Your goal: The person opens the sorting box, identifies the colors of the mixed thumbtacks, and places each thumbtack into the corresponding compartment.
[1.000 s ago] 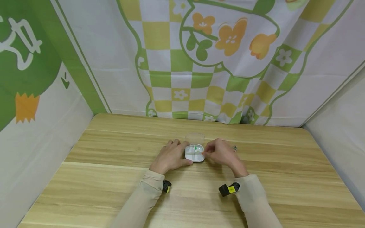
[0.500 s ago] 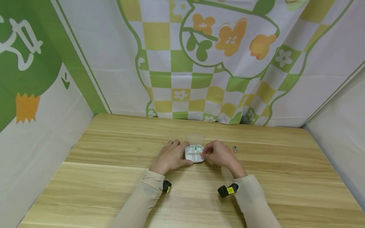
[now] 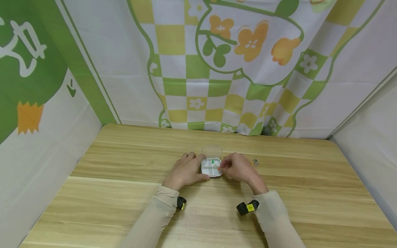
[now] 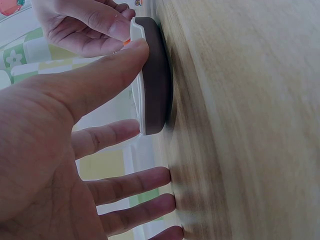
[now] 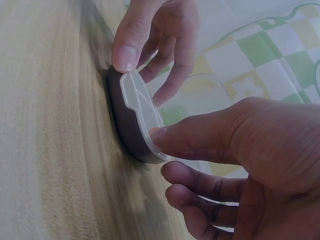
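Note:
A small pill box [image 3: 206, 171] with a white divided tray and dark outer sides [image 4: 157, 80] lies on the table, its clear lid [image 3: 212, 150] swung back. My left hand [image 3: 185, 171] holds the box at its left side, thumb on the near edge and index fingertip at the far edge; the other fingers reach down to the tabletop. Thumb and fingers of my right hand [image 3: 238, 167] pinch a tiny orange piece [image 3: 219, 168] at the right rim, over the near right compartment. Its shape is mostly hidden. A green piece [image 3: 213, 161] lies in the far right compartment.
Several tiny pieces [image 3: 255, 162] lie in a loose cluster on the wooden table [image 3: 124, 193], just right of the right hand. A patterned curtain [image 3: 198, 93] hangs along the table's back edge, with fabric walls on either side.
My right hand has shifted slightly left and nearer, bringing the orange piece over the box's near right compartment. An orange bit beside the cluster has come into sight. The left hand stays put.

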The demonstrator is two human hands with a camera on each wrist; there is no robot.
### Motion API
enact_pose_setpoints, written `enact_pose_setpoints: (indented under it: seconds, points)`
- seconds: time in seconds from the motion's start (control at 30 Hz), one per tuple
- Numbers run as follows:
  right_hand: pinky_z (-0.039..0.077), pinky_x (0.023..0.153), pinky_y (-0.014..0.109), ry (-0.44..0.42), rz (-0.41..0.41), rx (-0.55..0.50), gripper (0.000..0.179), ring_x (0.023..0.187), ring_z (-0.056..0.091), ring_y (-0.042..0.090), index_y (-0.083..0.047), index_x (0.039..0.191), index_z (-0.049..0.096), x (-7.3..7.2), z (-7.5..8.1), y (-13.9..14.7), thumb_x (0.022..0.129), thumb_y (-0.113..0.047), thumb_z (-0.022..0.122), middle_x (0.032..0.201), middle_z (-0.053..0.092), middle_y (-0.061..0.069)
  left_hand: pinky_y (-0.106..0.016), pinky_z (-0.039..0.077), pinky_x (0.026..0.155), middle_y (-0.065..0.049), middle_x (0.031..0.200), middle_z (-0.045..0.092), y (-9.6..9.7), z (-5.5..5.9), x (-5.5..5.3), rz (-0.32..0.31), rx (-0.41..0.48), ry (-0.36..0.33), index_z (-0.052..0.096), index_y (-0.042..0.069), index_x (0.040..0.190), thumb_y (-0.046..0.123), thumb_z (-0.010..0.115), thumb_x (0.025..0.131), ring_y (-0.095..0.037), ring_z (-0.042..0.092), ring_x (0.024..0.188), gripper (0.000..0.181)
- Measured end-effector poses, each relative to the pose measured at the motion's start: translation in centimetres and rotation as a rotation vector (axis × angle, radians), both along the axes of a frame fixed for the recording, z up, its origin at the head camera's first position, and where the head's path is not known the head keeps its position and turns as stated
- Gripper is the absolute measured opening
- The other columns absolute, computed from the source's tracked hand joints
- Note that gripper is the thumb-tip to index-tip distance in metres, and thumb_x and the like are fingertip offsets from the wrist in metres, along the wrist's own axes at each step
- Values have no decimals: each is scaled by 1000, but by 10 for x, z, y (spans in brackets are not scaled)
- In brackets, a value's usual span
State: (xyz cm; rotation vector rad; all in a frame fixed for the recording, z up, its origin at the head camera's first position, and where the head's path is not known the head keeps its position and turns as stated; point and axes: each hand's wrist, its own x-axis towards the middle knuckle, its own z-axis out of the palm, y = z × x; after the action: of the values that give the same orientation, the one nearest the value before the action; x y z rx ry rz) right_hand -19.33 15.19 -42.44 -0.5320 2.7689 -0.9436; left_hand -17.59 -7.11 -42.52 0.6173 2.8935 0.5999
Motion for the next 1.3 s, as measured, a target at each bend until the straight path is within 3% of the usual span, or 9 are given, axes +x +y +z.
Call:
enact_pose_setpoints:
  seconds: [1.3]
  points:
    - [49,62,32,7,-11,-14,4,63,58,11,-10,85,77,-1,6,9,88,-12,79,76,69,-5,-52,48,89,-17,122,59,1,-1,-1,1,-3,-6,55,14,143,46,82,84,-35,55,109,72]
